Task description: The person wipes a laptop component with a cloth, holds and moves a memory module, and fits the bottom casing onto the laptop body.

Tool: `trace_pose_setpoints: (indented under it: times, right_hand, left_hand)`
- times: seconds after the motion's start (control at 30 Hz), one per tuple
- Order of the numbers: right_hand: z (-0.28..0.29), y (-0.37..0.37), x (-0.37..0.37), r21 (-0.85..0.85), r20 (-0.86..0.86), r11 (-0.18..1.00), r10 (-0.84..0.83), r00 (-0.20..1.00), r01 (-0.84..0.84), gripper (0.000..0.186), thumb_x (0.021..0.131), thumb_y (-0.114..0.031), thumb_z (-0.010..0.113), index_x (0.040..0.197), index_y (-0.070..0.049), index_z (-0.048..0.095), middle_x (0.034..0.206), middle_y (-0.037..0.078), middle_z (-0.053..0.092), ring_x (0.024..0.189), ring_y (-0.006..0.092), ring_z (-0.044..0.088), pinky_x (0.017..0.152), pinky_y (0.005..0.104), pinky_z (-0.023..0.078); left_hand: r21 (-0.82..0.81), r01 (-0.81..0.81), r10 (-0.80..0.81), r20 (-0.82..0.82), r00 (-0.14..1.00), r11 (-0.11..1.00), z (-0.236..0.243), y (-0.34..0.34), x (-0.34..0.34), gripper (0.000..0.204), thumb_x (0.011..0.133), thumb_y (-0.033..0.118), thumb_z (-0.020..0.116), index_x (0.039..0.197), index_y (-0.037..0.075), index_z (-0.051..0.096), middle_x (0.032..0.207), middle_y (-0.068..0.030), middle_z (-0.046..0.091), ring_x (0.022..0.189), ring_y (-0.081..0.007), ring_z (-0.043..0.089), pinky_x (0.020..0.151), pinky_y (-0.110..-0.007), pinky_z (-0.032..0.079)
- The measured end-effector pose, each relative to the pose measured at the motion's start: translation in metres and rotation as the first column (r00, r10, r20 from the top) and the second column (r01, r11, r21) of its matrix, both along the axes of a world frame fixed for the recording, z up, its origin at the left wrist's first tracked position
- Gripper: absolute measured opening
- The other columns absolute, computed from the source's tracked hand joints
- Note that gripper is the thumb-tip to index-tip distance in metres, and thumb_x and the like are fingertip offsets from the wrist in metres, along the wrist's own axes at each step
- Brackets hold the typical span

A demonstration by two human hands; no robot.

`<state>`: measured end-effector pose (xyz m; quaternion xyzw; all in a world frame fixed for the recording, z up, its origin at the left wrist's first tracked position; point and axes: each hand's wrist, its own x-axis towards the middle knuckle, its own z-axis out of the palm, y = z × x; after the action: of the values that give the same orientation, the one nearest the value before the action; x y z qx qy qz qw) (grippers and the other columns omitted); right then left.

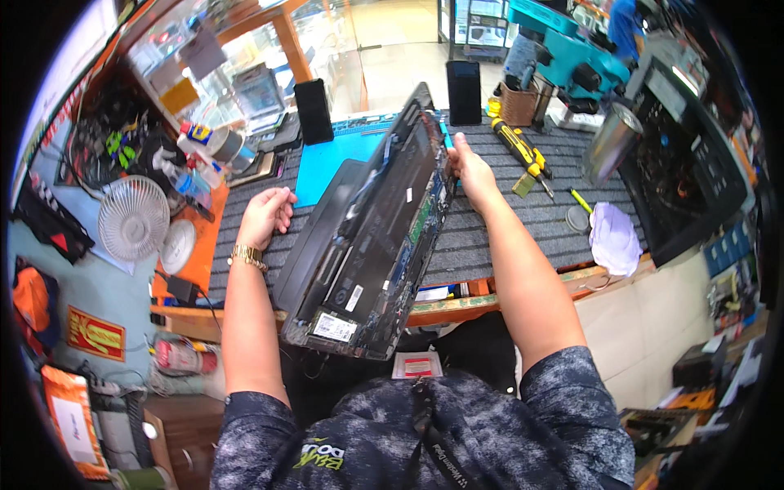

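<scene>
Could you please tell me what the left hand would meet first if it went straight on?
Probably the blue mat, up and right of the left hand, though depth is unclear; the hand could pass above it.

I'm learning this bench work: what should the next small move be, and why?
Probably bring the left hand to the laptop to steady it: it is tilted, its green circuit board exposed, and only the right hand appears to grip it.
</scene>
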<state>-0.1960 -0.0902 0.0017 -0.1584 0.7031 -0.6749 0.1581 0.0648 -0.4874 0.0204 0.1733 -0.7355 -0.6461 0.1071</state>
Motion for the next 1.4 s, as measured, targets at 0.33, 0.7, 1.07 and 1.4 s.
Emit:
trace_pose_setpoints:
  times: [0.33,0.7,1.07,1.4]
  right_hand:
    - [-0.03,0.008,-0.03,-0.191,0.045,0.98,0.073,0.996,-0.063,0.084,0.119,-0.066,0.028,0.129,0.003,0.074,0.122,0.012,0.08,0.107,0.0189,0.071,0.102,0.0312,0.049]
    - [-0.037,0.025,-0.041,-0.229,0.086,0.971,0.097,0.992,-0.075,0.097,0.113,-0.074,0.043,0.15,0.014,0.059,0.15,0.021,0.067,0.142,0.03,0.06,0.127,0.0418,0.037]
    - [-0.004,0.014,-0.001,-0.188,0.031,0.969,0.168,0.985,-0.16,0.091,0.116,-0.073,0.03,0.136,0.004,0.073,0.127,0.011,0.079,0.112,0.0214,0.069,0.103,0.0344,0.047]
    - [0.001,0.008,0.012,-0.224,-0.027,0.966,0.128,0.991,-0.131,0.086,0.116,-0.068,0.029,0.112,0.006,0.072,0.096,0.02,0.077,0.082,0.0266,0.071,0.079,0.0384,0.057]
  left_hand:
    - [-0.012,0.043,-0.043,-0.048,0.998,0.999,-0.004,0.005,-0.004,0.032,0.115,0.032,0.064,0.105,0.004,0.074,0.077,0.0004,0.069,0.057,-0.0063,0.062,0.049,-0.021,0.049]
    - [-0.08,0.111,-0.113,-0.018,0.993,0.991,-0.002,0.009,-0.014,0.031,0.114,0.03,0.063,0.107,0.002,0.075,0.081,-0.0025,0.073,0.059,-0.0066,0.064,0.052,-0.022,0.052]
    - [-0.126,0.127,-0.126,0.018,0.992,0.984,0.003,0.008,0.002,0.037,0.112,0.033,0.065,0.117,-0.001,0.078,0.093,-0.0098,0.082,0.061,-0.0089,0.068,0.053,-0.024,0.053]
    - [-0.117,0.129,-0.129,0.009,0.992,0.985,0.009,0.01,0.007,0.035,0.109,0.031,0.068,0.114,-0.001,0.08,0.092,-0.0099,0.083,0.06,-0.008,0.067,0.054,-0.025,0.054]
